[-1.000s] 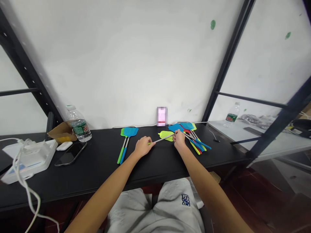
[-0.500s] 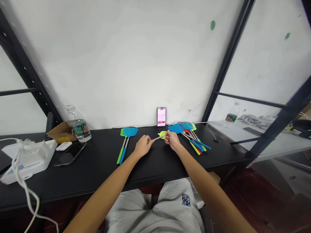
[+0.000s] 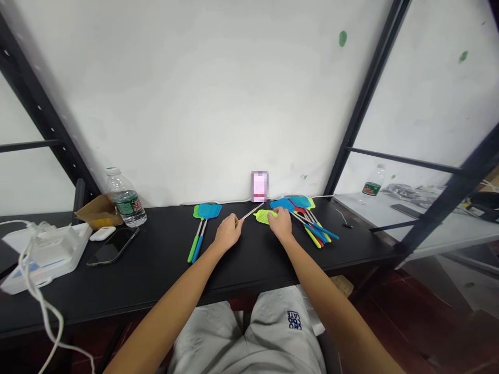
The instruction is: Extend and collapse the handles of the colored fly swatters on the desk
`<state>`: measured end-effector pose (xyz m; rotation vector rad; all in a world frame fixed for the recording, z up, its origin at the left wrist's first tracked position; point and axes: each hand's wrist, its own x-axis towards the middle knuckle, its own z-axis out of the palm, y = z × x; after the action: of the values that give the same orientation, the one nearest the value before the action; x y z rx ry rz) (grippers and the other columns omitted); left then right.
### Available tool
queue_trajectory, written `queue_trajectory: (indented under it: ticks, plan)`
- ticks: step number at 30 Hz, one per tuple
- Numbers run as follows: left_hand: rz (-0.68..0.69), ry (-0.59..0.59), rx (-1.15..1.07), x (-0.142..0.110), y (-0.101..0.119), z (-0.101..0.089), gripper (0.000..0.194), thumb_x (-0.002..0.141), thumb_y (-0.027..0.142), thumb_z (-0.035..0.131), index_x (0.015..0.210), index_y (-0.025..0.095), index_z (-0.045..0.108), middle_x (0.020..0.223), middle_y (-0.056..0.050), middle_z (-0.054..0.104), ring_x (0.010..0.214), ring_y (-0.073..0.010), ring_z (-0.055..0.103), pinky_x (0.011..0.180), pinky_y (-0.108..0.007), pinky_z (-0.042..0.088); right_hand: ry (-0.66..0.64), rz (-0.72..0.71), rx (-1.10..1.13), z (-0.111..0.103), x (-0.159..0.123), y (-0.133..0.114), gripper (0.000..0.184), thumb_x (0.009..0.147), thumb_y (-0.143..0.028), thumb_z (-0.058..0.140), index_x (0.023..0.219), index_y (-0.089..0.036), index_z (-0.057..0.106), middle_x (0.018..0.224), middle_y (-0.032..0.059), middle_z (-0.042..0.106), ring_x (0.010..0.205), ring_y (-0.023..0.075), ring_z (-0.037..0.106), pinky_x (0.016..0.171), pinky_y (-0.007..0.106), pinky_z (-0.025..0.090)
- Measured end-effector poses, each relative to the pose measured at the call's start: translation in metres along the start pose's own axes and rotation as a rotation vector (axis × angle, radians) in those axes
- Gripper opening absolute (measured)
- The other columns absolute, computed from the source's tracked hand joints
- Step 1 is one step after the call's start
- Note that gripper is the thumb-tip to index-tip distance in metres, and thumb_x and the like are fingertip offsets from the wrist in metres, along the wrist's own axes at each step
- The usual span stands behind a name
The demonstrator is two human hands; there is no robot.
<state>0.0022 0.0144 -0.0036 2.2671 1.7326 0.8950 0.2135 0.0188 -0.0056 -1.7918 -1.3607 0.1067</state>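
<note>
My left hand [image 3: 228, 234] is closed around the handle of a fly swatter stick, mostly hidden in the fingers. Its thin metal rod [image 3: 252, 211] slants up to the right, with no head on its tip. My right hand [image 3: 281, 223] has its fingers closed on the right end of a loose yellow-green fly swatter head [image 3: 264, 216]. Left of my hands lie a green-handled swatter [image 3: 193, 249] and a blue swatter [image 3: 209, 211] side by side. Just right of my right hand, several blue, red and yellow-green swatters [image 3: 300, 202] lie in an overlapping pile.
A lit phone [image 3: 259, 187] leans against the wall behind my hands. On the left are a water bottle [image 3: 127, 200], an open cardboard box [image 3: 97, 212], a white case [image 3: 102, 234], a dark phone [image 3: 113, 246] and a white power strip [image 3: 58, 259] with cables.
My right hand has let go of the rod's tip and moved slightly right onto the yellow-green swatter head. The rod now points up more steeply from my left hand.
</note>
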Motion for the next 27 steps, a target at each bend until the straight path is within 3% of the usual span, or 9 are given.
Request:
queue_trajectory:
  ticks: [5, 11, 14, 18, 24, 27]
  plan:
    - [-0.052, -0.011, 0.017, 0.001, 0.000, -0.002, 0.026, 0.097, 0.043, 0.040, 0.092, 0.021, 0.053, 0.089, -0.007, 0.067, 0.085, -0.0213, 0.063, 0.069, -0.029, 0.040, -0.146, 0.057, -0.228, 0.004, 0.002, 0.002, 0.055, 0.083, -0.050, 0.059, 0.122, -0.011, 0.056, 0.122, 0.0216, 0.055, 0.116, 0.0347, 0.052, 0.094, 0.043, 0.040]
    - [-0.048, -0.003, 0.057, 0.000, 0.002, -0.003, 0.022, 0.095, 0.039, 0.043, 0.099, 0.021, 0.055, 0.097, -0.009, 0.068, 0.091, -0.0247, 0.064, 0.072, -0.031, 0.042, -0.254, -0.101, -0.294, 0.010, 0.003, 0.009, 0.082, 0.072, -0.066, 0.066, 0.131, -0.012, 0.052, 0.139, 0.0219, 0.046, 0.128, 0.0344, 0.044, 0.102, 0.041, 0.035]
    - [-0.051, -0.005, 0.067, 0.000, 0.002, -0.003, 0.021, 0.095, 0.038, 0.043, 0.099, 0.022, 0.055, 0.097, -0.009, 0.068, 0.091, -0.0248, 0.065, 0.071, -0.031, 0.041, -0.303, -0.159, -0.362, 0.012, 0.002, 0.010, 0.072, 0.078, -0.066, 0.060, 0.127, -0.013, 0.056, 0.136, 0.0216, 0.049, 0.128, 0.0344, 0.044, 0.103, 0.042, 0.034]
    - [-0.061, -0.026, 0.076, 0.000, 0.002, -0.003, 0.022, 0.094, 0.039, 0.042, 0.097, 0.022, 0.056, 0.095, -0.009, 0.068, 0.090, -0.0247, 0.065, 0.069, -0.031, 0.041, -0.299, -0.231, -0.476, 0.012, 0.000, 0.006, 0.051, 0.091, -0.052, 0.051, 0.120, -0.011, 0.060, 0.124, 0.0239, 0.056, 0.119, 0.0348, 0.049, 0.097, 0.043, 0.036]
    - [-0.075, -0.043, 0.080, -0.001, 0.004, -0.005, 0.023, 0.095, 0.040, 0.042, 0.099, 0.022, 0.056, 0.095, -0.009, 0.068, 0.090, -0.0248, 0.065, 0.070, -0.031, 0.042, -0.245, -0.360, -0.533, 0.015, -0.004, -0.003, 0.035, 0.093, -0.042, 0.055, 0.104, -0.010, 0.065, 0.108, 0.0261, 0.063, 0.106, 0.0343, 0.056, 0.087, 0.043, 0.041]
    - [-0.065, -0.041, 0.088, -0.001, 0.003, -0.004, 0.024, 0.095, 0.040, 0.042, 0.098, 0.022, 0.056, 0.094, -0.009, 0.069, 0.090, -0.0248, 0.065, 0.069, -0.030, 0.041, -0.261, -0.437, -0.586, 0.021, -0.001, -0.011, 0.021, 0.093, -0.027, 0.054, 0.094, -0.010, 0.067, 0.096, 0.0240, 0.067, 0.094, 0.0325, 0.062, 0.079, 0.041, 0.044]
